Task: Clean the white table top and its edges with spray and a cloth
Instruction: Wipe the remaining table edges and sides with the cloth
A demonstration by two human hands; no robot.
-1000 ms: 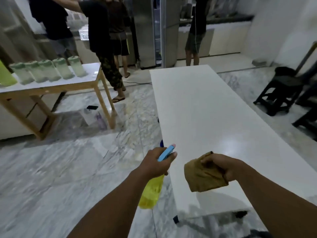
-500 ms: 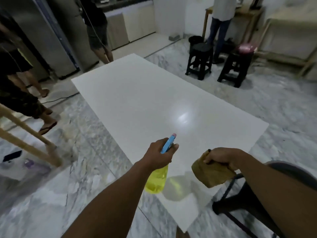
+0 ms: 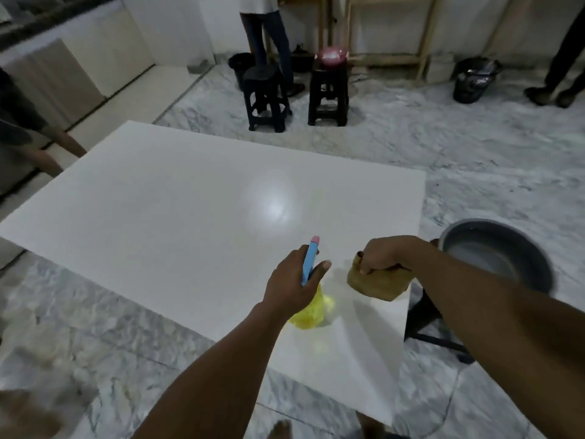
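The white table top (image 3: 196,210) fills the middle of the view, bare and glossy with a light glare. My left hand (image 3: 296,280) grips a spray bottle (image 3: 311,307) with a yellow body and a blue trigger head, held just above the table's near right part. My right hand (image 3: 384,255) is closed on a folded tan cloth (image 3: 375,283), which hangs over the table close to its right edge. The two hands are a short way apart.
A grey basin (image 3: 497,251) sits on a dark stool right of the table. Two black stools (image 3: 296,93) stand beyond the far edge, one with a pink object. People's legs stand at the back and left. A black bin bag (image 3: 474,79) lies far right.
My view has swung right around the table's corner, bringing the stools and basin into sight. Both hands kept their grips and now sit over the near right part of the top.
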